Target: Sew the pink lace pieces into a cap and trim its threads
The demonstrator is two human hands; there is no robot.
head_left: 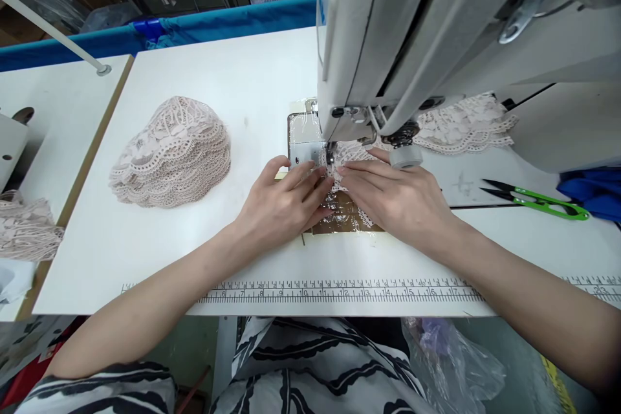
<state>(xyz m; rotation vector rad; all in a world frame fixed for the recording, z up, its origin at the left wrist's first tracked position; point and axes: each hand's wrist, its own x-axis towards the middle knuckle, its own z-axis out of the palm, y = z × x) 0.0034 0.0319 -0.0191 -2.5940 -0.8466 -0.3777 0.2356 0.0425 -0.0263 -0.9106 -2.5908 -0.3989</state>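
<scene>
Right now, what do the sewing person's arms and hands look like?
The left hand and right hand wear no gloves, and no rings or bracelets show. The left forearm and right forearm are uncovered too. A white fabric sleeve with wavy black stripes shows on the left arm. No right sleeve can be made out.
</scene>
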